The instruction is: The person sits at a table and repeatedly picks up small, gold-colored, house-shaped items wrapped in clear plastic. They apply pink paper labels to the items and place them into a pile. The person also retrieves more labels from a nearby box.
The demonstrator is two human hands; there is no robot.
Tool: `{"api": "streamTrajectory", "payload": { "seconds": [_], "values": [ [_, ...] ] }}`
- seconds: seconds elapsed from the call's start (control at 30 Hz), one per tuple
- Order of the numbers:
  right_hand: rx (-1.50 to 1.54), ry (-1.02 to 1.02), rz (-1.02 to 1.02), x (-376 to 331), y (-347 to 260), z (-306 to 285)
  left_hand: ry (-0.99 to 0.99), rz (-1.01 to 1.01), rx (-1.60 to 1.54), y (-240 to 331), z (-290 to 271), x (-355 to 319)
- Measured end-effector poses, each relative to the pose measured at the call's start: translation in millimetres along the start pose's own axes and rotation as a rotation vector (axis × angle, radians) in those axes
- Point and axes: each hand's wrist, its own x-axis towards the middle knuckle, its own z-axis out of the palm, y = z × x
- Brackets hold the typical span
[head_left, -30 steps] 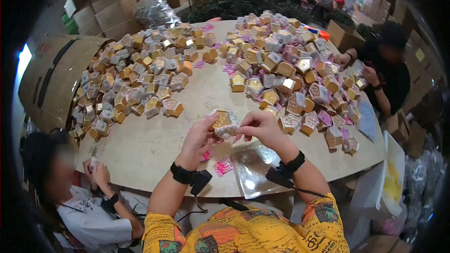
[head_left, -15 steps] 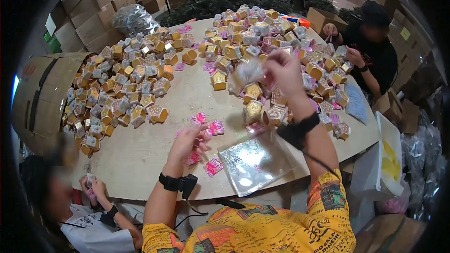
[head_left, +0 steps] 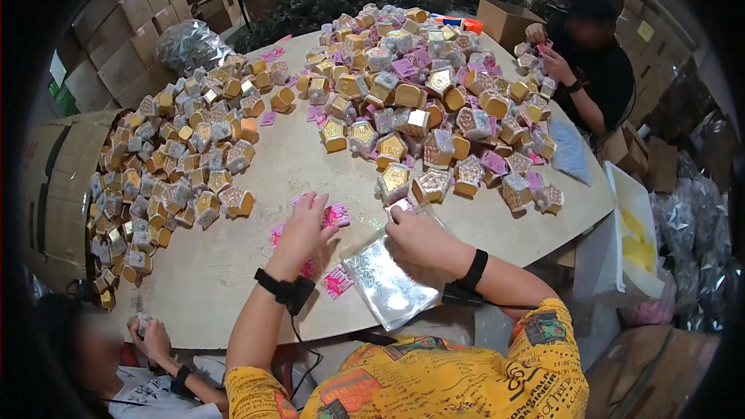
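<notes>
My left hand (head_left: 305,231) rests with outstretched fingers over a loose group of pink-and-white printed cards (head_left: 337,282), and some of the cards are covered by it. Near the table's front edge lies a stack of clear plastic bags (head_left: 388,283). The fingers of my right hand (head_left: 423,239) are closed at the far edge of this stack, on what looks like the top bag. Just beyond those fingertips a pink card (head_left: 400,206) shows. Small gold house-shaped ornaments (head_left: 394,180) with white frosted roofs stand a little farther off.
Heaps of similar ornaments (head_left: 206,136) cover the left and far parts of the table (head_left: 279,163). A co-worker (head_left: 594,70) handles a piece at the far right; another (head_left: 147,341) works at the lower left. A white bin (head_left: 621,225) stands right, a large carton (head_left: 66,186) left.
My right hand has let go of the wrapped ornament over the far heap and come down to the bag stack. My left hand has stayed among the pink cards, its fingers now reaching forward.
</notes>
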Motion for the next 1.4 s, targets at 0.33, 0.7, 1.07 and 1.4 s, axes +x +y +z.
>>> {"api": "streamTrajectory", "payload": {
  "seconds": [0.33,0.7,1.07,1.4],
  "values": [
    [-0.018,0.015,-0.059,-14,-3,31,0.0,0.1,0.14,-10,29,13],
    [0.084,-0.037,-0.157,-11,-9,20,0.141,-0.031,-0.224,6,-11,2],
    [0.052,-0.073,-0.144,-11,-4,29,0.296,-0.076,-0.584,33,-61,-27],
    [0.002,-0.179,-0.035,-8,-13,9,0.213,-0.367,-1.286,10,-30,-41]
  ]
}}
